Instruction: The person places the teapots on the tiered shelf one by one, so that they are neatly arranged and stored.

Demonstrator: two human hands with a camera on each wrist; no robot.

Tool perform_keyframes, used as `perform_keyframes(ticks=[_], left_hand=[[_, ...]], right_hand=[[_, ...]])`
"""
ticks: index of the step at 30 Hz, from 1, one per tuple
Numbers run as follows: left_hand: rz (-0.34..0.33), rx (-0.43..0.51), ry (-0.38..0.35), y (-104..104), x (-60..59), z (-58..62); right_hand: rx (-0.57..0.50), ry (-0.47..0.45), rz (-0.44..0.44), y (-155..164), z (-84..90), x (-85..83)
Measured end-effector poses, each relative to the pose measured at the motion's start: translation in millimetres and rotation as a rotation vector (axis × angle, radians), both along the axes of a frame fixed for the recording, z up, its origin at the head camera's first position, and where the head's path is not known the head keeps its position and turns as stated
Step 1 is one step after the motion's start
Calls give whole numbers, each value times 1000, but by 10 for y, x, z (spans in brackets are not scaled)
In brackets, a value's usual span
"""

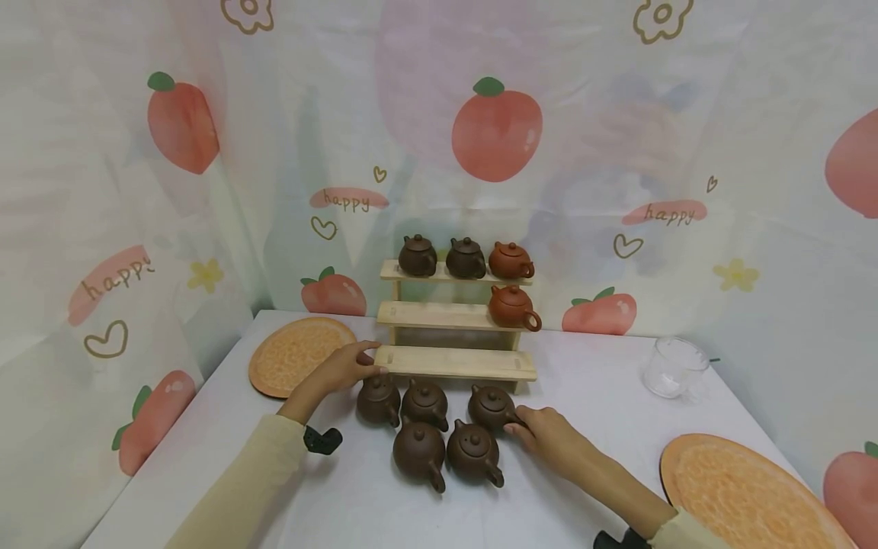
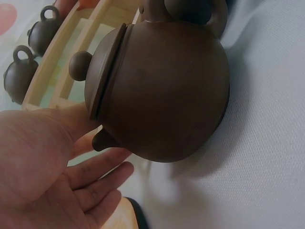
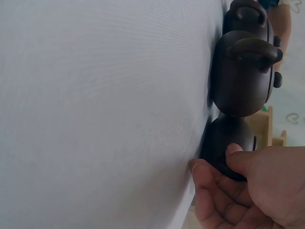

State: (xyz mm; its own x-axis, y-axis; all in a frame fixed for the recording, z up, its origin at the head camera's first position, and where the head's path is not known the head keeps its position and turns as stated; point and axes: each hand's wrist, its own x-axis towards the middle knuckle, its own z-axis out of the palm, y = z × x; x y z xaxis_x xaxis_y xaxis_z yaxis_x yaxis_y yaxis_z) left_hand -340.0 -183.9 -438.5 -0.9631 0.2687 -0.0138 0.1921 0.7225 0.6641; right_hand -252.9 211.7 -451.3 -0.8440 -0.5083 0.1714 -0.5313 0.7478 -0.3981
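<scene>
Fingers of our right hand (image 1: 549, 438) are pinching the back-right teapot (image 1: 491, 406) mid-frame, while our left hand (image 1: 343, 368), fingers relaxed, is touching the wooden rack (image 1: 456, 362).

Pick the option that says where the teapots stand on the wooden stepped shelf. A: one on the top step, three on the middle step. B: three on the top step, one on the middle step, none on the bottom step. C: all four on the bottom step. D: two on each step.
B: the head view shows three teapots on the top step, one reddish teapot on the middle step, and a bare bottom step.
</scene>
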Motion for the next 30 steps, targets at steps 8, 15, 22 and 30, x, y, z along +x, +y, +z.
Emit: perform_keyframes(ticks=[8, 15, 22, 30], left_hand=[[6, 11, -9, 7, -1, -11], [13, 7, -18, 12, 2, -7], [9, 11, -16, 5, -4, -14], [16, 7, -20, -2, 9, 2]], right_hand=[[-13, 28, 9, 4, 6, -12], [-48, 27, 30, -2, 76, -28], [-68, -13, 40, -28, 186, -52], [-68, -23, 39, -80, 337, -85]])
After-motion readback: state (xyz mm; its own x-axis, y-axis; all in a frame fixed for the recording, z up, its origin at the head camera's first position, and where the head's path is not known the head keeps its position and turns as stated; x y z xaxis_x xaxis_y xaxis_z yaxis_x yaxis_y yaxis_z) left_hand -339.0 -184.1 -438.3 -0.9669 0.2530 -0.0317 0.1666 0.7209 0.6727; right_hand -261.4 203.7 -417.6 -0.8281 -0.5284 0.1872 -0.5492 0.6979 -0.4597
